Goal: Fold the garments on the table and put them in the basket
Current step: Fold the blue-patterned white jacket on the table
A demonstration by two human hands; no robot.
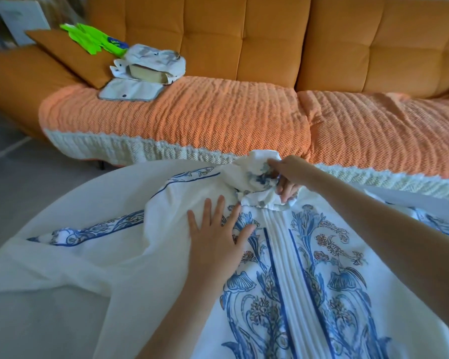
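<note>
Orange sofa (218,35) fills the background, its seat covered by a textured orange throw (192,112). At ten o'clock of the view a brown cushion (70,55) leans on the armrest, with a bright green item (88,38) behind it and a white cloth bundle (153,60) just beside it on the seat. No basket can be identified with certainty.

Round white table (94,193) occupies the foreground. A white garment (283,268) with blue floral print and a pleated centre panel lies spread across it from six o'clock to twelve o'clock, one sleeve trailing toward nine o'clock. It is not yet folded.

Left hand (218,237) lies flat with fingers spread, just left of the pleats near the table's centre. Judged purpose: pinning the cloth so it does not slide while the far end is worked.

Right hand (288,174), at the table's twelve o'clock edge, has its fingers curled round a bunched wad of the garment's top end (254,182), raised off the surface. Judged purpose: gathering the collar area to straighten it or turn it over as the first fold.

Risk noted: the loose sleeve may drag out of line
</note>
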